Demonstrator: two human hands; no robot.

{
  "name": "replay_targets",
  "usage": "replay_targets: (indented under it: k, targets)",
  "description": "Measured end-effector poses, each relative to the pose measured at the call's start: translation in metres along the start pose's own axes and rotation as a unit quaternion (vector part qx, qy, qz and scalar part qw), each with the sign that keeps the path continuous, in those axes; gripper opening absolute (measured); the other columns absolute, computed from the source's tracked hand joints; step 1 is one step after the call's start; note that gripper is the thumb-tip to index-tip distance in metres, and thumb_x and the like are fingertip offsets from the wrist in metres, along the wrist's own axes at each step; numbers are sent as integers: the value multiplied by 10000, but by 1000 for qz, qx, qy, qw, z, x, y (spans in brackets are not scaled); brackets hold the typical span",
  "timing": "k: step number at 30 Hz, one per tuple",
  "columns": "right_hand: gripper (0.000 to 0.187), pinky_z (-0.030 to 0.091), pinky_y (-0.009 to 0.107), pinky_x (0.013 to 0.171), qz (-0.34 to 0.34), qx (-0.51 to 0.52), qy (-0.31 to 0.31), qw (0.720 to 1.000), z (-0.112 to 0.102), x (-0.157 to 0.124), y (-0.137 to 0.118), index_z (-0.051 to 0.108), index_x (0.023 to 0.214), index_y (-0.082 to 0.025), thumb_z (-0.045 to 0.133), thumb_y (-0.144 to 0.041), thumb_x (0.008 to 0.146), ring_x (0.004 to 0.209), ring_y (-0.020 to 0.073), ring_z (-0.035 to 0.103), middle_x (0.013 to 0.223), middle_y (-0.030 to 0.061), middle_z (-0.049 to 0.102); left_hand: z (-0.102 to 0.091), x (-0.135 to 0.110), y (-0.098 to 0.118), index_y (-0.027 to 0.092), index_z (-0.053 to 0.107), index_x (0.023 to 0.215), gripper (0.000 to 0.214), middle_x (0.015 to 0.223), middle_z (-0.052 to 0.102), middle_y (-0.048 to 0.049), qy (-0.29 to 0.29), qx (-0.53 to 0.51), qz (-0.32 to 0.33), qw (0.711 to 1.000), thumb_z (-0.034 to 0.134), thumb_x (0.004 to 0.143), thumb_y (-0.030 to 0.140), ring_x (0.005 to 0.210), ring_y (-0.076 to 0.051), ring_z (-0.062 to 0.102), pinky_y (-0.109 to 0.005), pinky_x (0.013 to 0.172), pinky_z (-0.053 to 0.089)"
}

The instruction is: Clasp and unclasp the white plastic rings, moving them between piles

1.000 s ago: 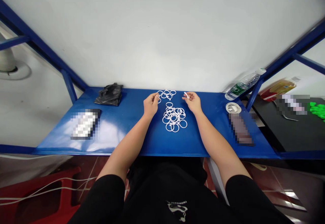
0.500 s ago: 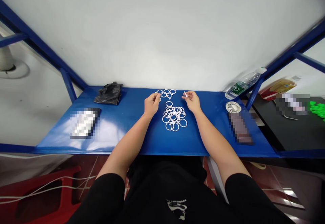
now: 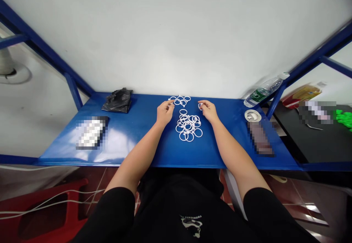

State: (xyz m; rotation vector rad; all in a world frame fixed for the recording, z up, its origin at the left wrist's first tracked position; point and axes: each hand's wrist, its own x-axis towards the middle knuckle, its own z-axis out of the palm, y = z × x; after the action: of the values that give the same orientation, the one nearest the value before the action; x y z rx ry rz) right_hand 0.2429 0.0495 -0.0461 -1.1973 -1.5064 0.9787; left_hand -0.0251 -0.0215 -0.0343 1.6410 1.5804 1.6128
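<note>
Several white plastic curtain rings with small eyelets lie in a loose heap (image 3: 188, 123) between my hands. A smaller group of the same rings (image 3: 180, 101) lies beyond it, by the wall. My left hand (image 3: 165, 111) is closed in a pinch beside this far group, with a bit of white ring (image 3: 171, 105) showing at its fingertips. On the other side, my right hand (image 3: 209, 110) pinches another white ring (image 3: 200, 106) just above the table, apart from the heap. The fingers partly hide both held rings.
On the blue table (image 3: 143, 151) lie a black plastic bag (image 3: 118, 100) and a blurred-out dark item (image 3: 92, 133) at left. At right are a water bottle (image 3: 265, 90), a roll of white tape (image 3: 252, 115) and another blurred-out item (image 3: 260, 138). A white wall (image 3: 170, 44) closes off the back.
My right fingers have turned the ring from nearly edge-on to showing its loop, slightly lower. My left hand has shifted its fingers a little around its ring. The heap has not moved.
</note>
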Motion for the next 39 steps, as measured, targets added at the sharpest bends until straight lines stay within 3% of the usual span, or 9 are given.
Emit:
replay_targets:
  k: [4,12,17,28,32,35,37,39]
  targets:
    - [327,501,239,561,-6,-4,-11,1000,0,2,3,781,1029,-192,591,-365,826,642,153,634,744,16,717,-3,1,4,217,808,1138,287,938,750,-34,2,35,37,999,571,980,247,760,-141,651,-273,788,536]
    - [279,517,251,590,2,-25,-18,1000,0,0,0,789,859,-191,558,-321,771,654,165,653,750,36,748,-4,0,6,219,818,996,285,925,752,-26,8,42,47,998,554,909,158,801,-154,676,-285,805,540]
    - [266,479,247,537,12,-26,-23,999,1,-2,-5,785,802,-184,562,-309,727,576,149,614,760,45,759,-5,1,6,218,800,908,309,923,758,-29,2,42,49,998,511,867,117,890,-180,711,-301,853,551]
    - [246,435,250,487,22,-21,-17,999,1,-4,-10,767,767,-177,573,-323,728,455,109,516,712,31,739,-5,1,5,221,709,712,296,803,726,-18,-18,18,71,997,464,812,89,810,-181,695,-308,815,552]
    - [303,448,249,492,26,-12,-14,999,2,-3,-8,798,861,-170,578,-331,727,456,103,521,772,38,768,-3,0,3,217,749,875,302,853,774,-6,-23,-2,36,999,482,808,93,757,-167,703,-300,775,565]
    - [346,458,248,495,29,-10,-18,999,2,-3,-7,813,913,-167,572,-338,733,457,100,528,808,45,785,0,-2,0,210,772,1076,388,863,803,0,-73,-13,-16,997,486,835,107,602,-144,671,-293,678,573]
    - [357,465,248,500,25,-10,-21,999,2,-2,-7,818,936,-169,573,-346,747,460,97,535,831,49,792,1,-4,0,210,802,1023,381,832,806,-4,-149,-3,-16,989,481,844,111,620,-156,705,-307,698,603]
    - [354,474,249,507,22,-14,-25,999,2,-3,-7,819,948,-172,578,-348,759,464,97,542,851,52,797,3,-6,1,218,812,887,354,894,823,-15,-221,11,24,975,485,830,95,797,-186,776,-342,818,635]
